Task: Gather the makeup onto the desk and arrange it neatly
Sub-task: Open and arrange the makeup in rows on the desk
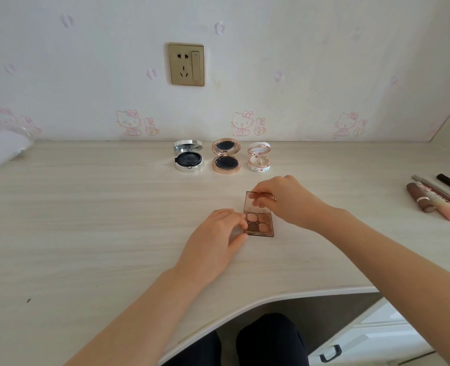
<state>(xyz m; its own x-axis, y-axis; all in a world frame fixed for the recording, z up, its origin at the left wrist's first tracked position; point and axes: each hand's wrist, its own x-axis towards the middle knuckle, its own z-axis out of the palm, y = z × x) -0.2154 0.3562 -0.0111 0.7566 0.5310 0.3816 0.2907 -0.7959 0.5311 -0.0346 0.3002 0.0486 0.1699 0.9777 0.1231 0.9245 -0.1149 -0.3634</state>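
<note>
Pale desk bears three compacts (lids up), palette, lipsticks.

A gold-framed wall socket with a rocker switch on its right side sits on pale wallpaper, which is printed with pink cartoon cats and faint pink footprints. At the far left lies a white bundle in clear plastic wrap. Lower right, a white cabinet carries a black handle. Dark-clad knees show at the bottom.
</note>
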